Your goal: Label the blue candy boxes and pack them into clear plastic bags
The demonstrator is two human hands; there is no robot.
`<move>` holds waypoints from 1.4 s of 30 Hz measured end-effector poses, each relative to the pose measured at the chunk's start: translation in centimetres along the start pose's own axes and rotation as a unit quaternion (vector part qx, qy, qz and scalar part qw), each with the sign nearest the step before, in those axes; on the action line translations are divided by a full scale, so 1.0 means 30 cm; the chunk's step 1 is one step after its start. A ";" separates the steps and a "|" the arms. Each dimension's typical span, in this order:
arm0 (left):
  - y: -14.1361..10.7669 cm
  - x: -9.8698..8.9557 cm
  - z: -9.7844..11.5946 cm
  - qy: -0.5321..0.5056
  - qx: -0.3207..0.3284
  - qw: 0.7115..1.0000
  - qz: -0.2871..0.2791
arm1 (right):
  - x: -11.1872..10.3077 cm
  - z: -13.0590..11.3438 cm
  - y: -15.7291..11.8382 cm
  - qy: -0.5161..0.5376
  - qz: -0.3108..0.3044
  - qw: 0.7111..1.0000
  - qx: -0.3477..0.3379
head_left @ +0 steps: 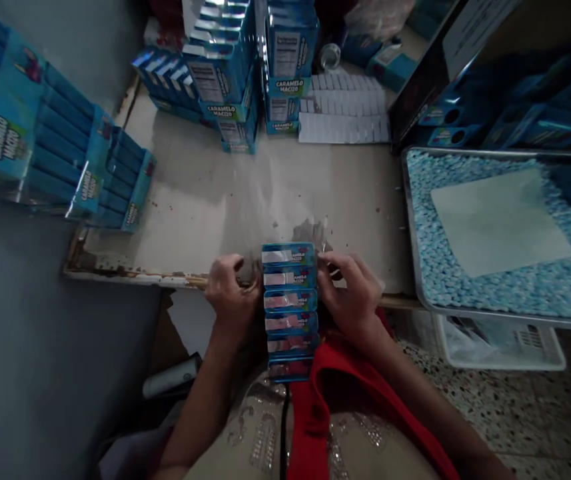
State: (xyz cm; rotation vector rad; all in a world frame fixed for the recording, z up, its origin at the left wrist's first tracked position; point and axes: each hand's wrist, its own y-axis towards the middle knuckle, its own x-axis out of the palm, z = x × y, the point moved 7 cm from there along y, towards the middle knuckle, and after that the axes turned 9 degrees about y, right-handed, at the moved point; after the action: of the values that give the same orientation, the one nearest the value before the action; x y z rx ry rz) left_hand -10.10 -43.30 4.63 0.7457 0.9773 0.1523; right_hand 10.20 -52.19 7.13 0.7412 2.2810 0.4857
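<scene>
A row of several small blue candy boxes (291,301) stretches from the table's front edge toward my body, between my two hands. Each box end shows printed lettering and a pale strip. Clear plastic wrap (260,200) spreads over the table just beyond the boxes, with crumpled folds near their far end. On the left side of the row, my left hand (232,290) is closed, with thumb and forefinger pinching the wrap's edge. My right hand (349,288) is closed in a similar pinch on the wrap at the right side, close to the far boxes.
Wrapped stacks of blue boxes (222,73) stand at the back of the table (360,200), and more (50,127) at the left. White perforated sheets (344,127) lie behind. At right, a metal tray (418,267) holds pale blue candies under a paper sheet (502,220).
</scene>
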 end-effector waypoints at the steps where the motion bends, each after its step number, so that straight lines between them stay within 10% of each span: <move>1: 0.009 0.035 -0.011 -0.008 -0.019 0.999 -0.044 | 0.013 0.017 0.005 0.014 -0.004 1.000 0.021; 8: 0.037 0.142 -0.024 0.051 0.018 0.977 -0.206 | 0.108 0.159 0.024 -0.013 -0.043 0.991 0.125; 19: 0.044 0.153 -0.029 0.016 0.043 0.972 -0.231 | 0.074 0.202 0.046 -0.029 0.009 0.993 0.113; 24: 0.047 0.156 -0.023 0.031 0.053 0.968 -0.242 | 0.132 0.239 0.056 -0.044 -0.075 0.992 0.094; 35: 0.037 0.153 -0.032 -0.018 0.048 0.963 -0.263 | 0.070 0.115 0.023 0.036 -0.062 0.997 -0.003; 42: -0.037 0.024 0.026 -0.082 0.138 0.941 -0.297 | 0.026 0.088 -0.127 0.055 -0.109 0.993 -0.001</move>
State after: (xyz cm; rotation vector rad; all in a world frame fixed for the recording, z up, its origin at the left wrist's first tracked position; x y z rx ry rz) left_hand -9.29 -44.20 3.69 0.6726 1.0341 -0.5768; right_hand 10.16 -54.27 2.92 0.4668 2.4287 0.4360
